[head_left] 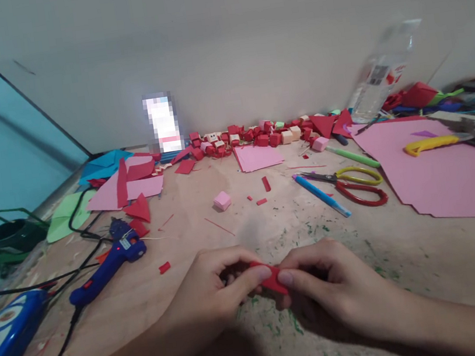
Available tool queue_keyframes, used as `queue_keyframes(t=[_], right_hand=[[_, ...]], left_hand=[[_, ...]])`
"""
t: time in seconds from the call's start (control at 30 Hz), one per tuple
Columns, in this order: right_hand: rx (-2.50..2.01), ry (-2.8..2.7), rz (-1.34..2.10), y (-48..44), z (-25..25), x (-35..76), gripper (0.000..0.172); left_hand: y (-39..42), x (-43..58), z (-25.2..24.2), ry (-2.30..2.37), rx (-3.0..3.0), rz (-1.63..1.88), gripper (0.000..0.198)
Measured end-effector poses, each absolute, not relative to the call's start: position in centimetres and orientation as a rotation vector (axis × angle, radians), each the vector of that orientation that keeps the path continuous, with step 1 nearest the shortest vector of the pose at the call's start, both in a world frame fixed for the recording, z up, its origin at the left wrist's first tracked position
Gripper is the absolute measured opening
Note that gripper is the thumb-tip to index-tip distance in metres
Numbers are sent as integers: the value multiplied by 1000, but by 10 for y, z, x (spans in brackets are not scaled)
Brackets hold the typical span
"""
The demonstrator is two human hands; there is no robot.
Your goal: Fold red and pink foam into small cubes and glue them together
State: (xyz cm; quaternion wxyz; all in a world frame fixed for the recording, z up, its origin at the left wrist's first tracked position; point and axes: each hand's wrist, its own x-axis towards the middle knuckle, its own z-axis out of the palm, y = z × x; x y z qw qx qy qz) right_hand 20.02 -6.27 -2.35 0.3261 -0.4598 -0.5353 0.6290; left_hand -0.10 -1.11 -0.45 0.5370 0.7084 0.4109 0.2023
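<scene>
Folding or shaping seems in hand: red paper (275, 282) sits above the worktop (190, 205), left hand (224, 286) and right hand (335, 279) each pinching it in a close grip; continuing probably calls for steady, even pressure.

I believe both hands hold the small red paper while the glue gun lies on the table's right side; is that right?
Not quite: the head view shows the glue gun on the left side of the table. The left hand and right hand do hold the small red paper.
</scene>
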Motion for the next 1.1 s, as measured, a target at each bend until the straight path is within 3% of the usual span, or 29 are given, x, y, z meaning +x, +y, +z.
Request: queue_keyframes(t=[0.67,0.97,1.1], right_hand=[[-1189,-1600,1581,-61,-20,201,27],[-1094,-1789,1502,-60,-18,205,35],[-1136,-1831,1483,-60,-18,205,38]], left_hand=[[-17,-1,-7,936,1901,537,22],[-20,-3,-13,863,2064,570,15],[-18,-5,-19,774,2162,628,22]])
